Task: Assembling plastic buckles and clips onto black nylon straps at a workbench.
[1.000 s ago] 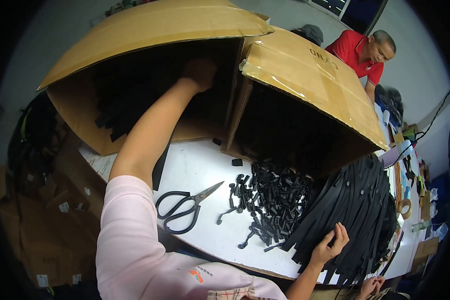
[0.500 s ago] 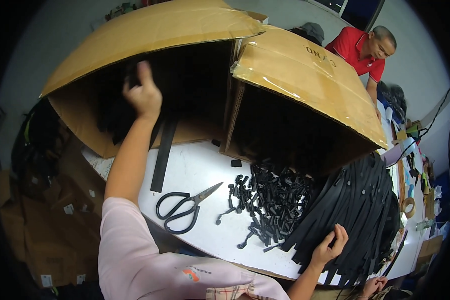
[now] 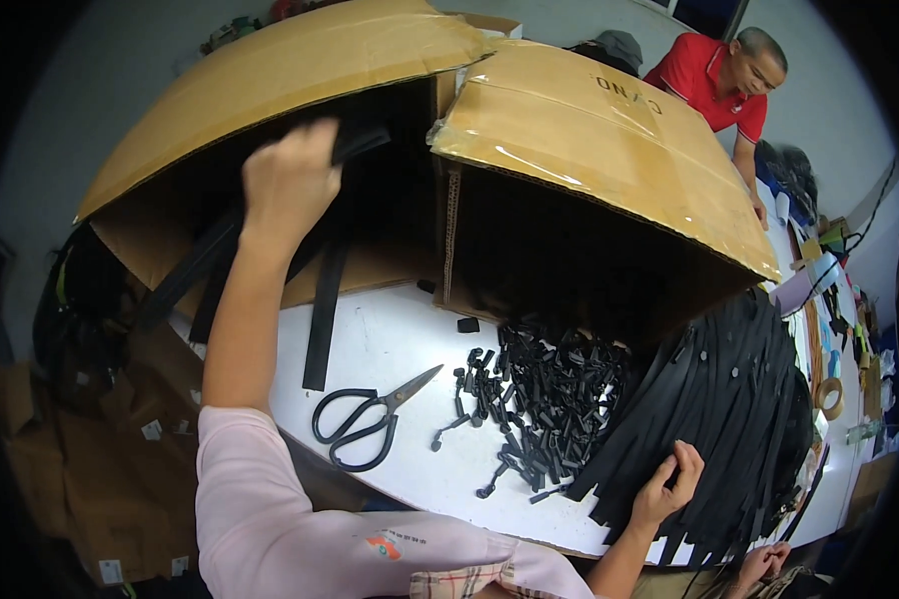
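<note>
My left hand (image 3: 292, 185) is raised in the mouth of the left cardboard box (image 3: 270, 85), its fingers closed and a little blurred. A black strap (image 3: 363, 145) sticks out beyond the fist, and more black straps (image 3: 195, 270) hang below and behind the wrist. One flat strap (image 3: 326, 319) runs from the dark box onto the white table. My right hand (image 3: 671, 484) rests at the near edge of a heap of long black straps (image 3: 714, 399), fingers loosely bent and apart, with nothing seen in them. Black-handled scissors (image 3: 378, 414) lie below the left box.
A second cardboard box (image 3: 609, 140) stands to the right, its inside dark. Small black buckle-like pieces (image 3: 554, 399) are piled before it. At the far right are a tape roll (image 3: 828, 397) and clutter. A person in red (image 3: 704, 85) leans over the table; another person's hands (image 3: 764, 564) show lower right.
My left hand has turned over and moved slightly, with a strap end now showing past the fist and more straps drawn out of the box. My right hand has hardly moved.
</note>
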`<state>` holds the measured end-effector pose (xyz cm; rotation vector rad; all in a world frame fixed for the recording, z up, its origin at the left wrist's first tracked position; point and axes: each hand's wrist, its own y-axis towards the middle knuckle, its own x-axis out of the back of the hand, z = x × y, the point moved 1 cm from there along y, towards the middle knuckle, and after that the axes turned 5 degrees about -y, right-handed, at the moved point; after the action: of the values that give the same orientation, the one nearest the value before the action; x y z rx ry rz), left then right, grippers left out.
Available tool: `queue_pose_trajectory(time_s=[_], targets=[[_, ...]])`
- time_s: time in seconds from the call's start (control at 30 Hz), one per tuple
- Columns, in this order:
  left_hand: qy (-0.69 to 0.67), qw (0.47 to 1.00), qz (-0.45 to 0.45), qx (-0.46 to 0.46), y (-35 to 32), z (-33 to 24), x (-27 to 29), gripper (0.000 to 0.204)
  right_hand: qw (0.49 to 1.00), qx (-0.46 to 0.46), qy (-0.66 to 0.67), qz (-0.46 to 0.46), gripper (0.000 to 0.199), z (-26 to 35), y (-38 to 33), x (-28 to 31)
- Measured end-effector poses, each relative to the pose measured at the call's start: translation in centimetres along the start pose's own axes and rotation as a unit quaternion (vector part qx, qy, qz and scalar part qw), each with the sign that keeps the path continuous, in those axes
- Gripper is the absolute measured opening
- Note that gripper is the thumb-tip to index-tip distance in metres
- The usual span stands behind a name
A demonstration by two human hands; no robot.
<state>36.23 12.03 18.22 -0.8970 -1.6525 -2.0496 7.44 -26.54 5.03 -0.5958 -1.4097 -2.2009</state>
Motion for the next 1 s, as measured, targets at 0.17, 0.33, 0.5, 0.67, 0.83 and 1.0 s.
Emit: queue_pose_trajectory(time_s=[0.17,0.33,0.5,0.67,0.83,1.0], targets=[[-0.039,0.975,0.221,0.0,3.9,2.2,-10.1,0.032,1.0,-0.007,0.021,0.006,0.019,-0.2,-0.1,-0.2],[-0.05,0.94,0.331,-0.06,5.4,4.0,-14.3,0.036,0.999,-0.007,0.033,-0.008,0.019,-0.3,-0.1,-0.2],[-0.144,0.95,0.276,0.01,6.2,6.3,-15.4,0.052,0.999,0.002,0.032,0.003,0.019,-0.3,-0.1,-0.1],[-0.289,0.931,0.202,0.093,6.1,5.9,-15.1,0.048,0.999,-0.008,0.049,-0.003,0.016,-0.3,-0.1,0.0],[-0.043,0.972,0.229,0.015,5.5,3.4,-14.7,0.028,0.999,-0.007,0.041,0.002,0.018,-0.2,0.0,0.1],[-0.073,0.986,0.137,0.053,4.1,2.7,-14.0,0.021,1.0,0.008,0.029,0.005,0.018,-0.2,0.2,-0.1]])
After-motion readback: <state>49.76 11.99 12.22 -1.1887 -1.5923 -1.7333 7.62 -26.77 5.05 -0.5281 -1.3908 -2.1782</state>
